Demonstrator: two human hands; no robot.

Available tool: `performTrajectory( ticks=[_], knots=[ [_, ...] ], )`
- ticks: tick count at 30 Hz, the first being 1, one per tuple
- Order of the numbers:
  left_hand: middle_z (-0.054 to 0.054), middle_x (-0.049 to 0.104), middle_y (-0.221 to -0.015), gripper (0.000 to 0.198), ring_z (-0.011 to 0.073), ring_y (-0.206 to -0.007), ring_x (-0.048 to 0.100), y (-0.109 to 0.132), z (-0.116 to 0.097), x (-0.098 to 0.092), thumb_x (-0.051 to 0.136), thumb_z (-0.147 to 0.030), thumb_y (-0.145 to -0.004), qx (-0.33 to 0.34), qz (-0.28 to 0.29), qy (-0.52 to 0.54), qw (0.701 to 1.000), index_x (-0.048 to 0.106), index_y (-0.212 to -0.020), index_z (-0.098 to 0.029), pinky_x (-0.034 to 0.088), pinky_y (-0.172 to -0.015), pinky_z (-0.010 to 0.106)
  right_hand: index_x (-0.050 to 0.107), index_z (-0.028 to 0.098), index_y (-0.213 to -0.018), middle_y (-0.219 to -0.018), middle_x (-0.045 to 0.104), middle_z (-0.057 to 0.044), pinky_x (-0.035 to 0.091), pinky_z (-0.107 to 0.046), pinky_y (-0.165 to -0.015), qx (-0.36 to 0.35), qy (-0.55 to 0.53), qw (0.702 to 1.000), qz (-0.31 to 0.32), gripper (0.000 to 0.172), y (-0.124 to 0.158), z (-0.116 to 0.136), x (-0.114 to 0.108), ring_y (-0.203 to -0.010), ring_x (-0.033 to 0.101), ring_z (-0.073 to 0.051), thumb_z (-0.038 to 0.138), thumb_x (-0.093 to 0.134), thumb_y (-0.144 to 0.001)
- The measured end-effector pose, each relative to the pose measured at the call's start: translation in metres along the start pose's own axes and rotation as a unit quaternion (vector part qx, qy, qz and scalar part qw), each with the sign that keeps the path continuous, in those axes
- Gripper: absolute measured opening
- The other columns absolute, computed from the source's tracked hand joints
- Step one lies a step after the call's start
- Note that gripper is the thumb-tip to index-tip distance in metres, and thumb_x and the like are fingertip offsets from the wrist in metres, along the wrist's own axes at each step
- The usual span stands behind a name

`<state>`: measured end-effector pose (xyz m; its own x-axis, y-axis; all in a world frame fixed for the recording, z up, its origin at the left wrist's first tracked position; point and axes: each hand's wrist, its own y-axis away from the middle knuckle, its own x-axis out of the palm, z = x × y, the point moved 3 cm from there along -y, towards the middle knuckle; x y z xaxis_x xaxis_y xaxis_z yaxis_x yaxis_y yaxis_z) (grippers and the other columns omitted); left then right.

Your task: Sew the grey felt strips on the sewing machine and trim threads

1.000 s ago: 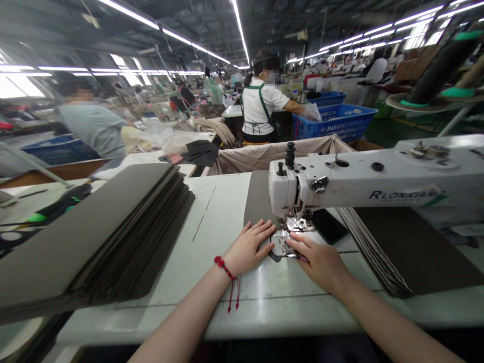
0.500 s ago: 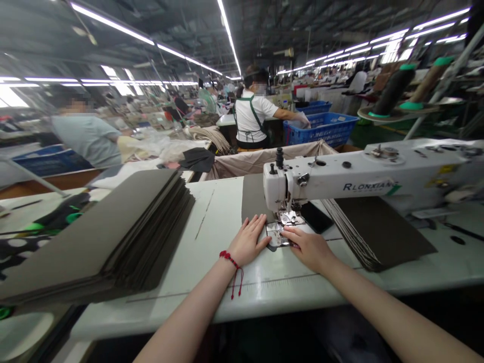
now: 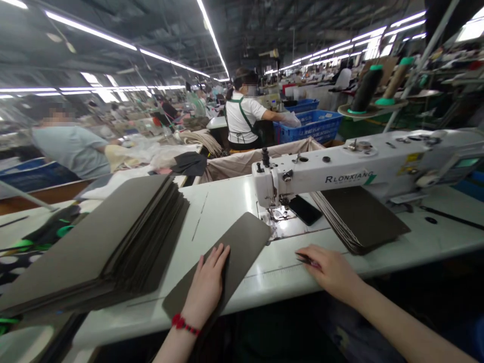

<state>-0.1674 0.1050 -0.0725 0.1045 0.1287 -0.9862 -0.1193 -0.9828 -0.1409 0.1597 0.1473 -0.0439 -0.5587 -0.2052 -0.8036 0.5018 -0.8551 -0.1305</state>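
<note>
A dark grey-brown fabric panel (image 3: 247, 237) with rounded corners lies at a slant on the table, its upper right corner close to the sewing machine's needle area. My left hand (image 3: 206, 282) rests flat on this panel, fingers stretched out. To the right, my right hand (image 3: 335, 272) is closed around small dark thread snips (image 3: 309, 260), whose points stick out leftward; part of them is hidden in the palm. That hand is just in front of the needle plate (image 3: 282, 214), apart from the panel. The sewing machine (image 3: 321, 169) stands behind both hands.
A tall stack of similar panels (image 3: 109, 227) sits on the left. Another stack (image 3: 359, 212) lies under the machine arm, beside a black phone (image 3: 305, 209). Thread cones (image 3: 366, 88) stand at right. A co-worker (image 3: 244, 113) reaches into a blue crate (image 3: 310, 126).
The panel has come out from under the machine toward me and turned, with my left hand moving down and left on it. My right hand has drawn back rightward, and snips now show in it.
</note>
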Motion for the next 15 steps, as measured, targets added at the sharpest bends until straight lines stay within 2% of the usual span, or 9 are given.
performTrajectory(
  ticks=[2,4,7,10,12,15],
  knots=[
    [0.003,0.032,-0.153,0.078,0.0206,-0.141,0.028,0.022,-0.002,-0.002,0.025,0.01,-0.077,0.049,0.032,0.044,0.997,0.032,-0.146,-0.027,0.026,-0.114,0.05,0.062,0.023,-0.099,-0.09,0.068,-0.003,0.044,-0.026,-0.071,0.05,-0.078,0.996,-0.003,0.02,0.031,-0.001,0.003,-0.081,0.064,-0.018,0.031,0.044,-0.094],
    [0.001,0.029,-0.154,0.079,0.0177,-0.142,0.024,0.029,-0.011,-0.005,0.024,0.009,-0.078,0.086,0.052,0.084,0.991,0.028,-0.147,-0.029,0.023,-0.116,0.049,0.059,0.022,-0.086,-0.076,0.065,-0.001,0.043,-0.026,-0.065,0.106,-0.115,0.988,-0.003,0.028,0.056,-0.002,0.01,-0.071,0.062,-0.018,0.038,0.04,-0.097],
    [0.0,0.031,-0.154,0.075,0.0168,-0.143,0.023,0.016,-0.032,-0.007,0.023,0.007,-0.081,0.12,0.059,0.111,0.985,0.03,-0.147,-0.028,0.021,-0.117,0.049,0.053,0.023,-0.08,-0.067,0.061,0.0,0.04,-0.027,-0.061,0.168,-0.115,0.979,0.008,0.031,0.079,-0.002,0.024,-0.064,0.06,-0.018,0.046,0.04,-0.096],
    [0.0,0.032,-0.153,0.071,0.0168,-0.142,0.024,-0.004,-0.051,-0.007,0.024,0.005,-0.083,0.159,0.07,0.122,0.977,0.034,-0.145,-0.028,0.021,-0.118,0.048,0.051,0.024,-0.089,-0.076,0.063,0.0,0.04,-0.029,-0.064,0.188,-0.101,0.977,0.006,0.025,0.093,-0.003,0.035,-0.071,0.062,-0.019,0.044,0.037,-0.097],
    [0.0,0.032,-0.153,0.069,0.0174,-0.142,0.024,-0.013,-0.058,-0.006,0.024,0.003,-0.085,0.18,0.075,0.126,0.973,0.034,-0.145,-0.029,0.021,-0.118,0.048,0.049,0.025,-0.093,-0.081,0.064,-0.001,0.04,-0.03,-0.066,0.202,-0.088,0.975,-0.01,0.023,0.1,-0.008,0.04,-0.076,0.063,-0.02,0.041,0.034,-0.099],
    [-0.001,0.031,-0.154,0.068,0.0176,-0.142,0.024,-0.017,-0.061,-0.004,0.024,0.002,-0.086,0.192,0.075,0.125,0.971,0.034,-0.145,-0.029,0.021,-0.118,0.048,0.047,0.025,-0.092,-0.077,0.063,0.0,0.04,-0.03,-0.064,0.225,-0.06,0.972,-0.025,0.021,0.11,-0.017,0.047,-0.074,0.064,-0.022,0.041,0.035,-0.098]
  ],
)
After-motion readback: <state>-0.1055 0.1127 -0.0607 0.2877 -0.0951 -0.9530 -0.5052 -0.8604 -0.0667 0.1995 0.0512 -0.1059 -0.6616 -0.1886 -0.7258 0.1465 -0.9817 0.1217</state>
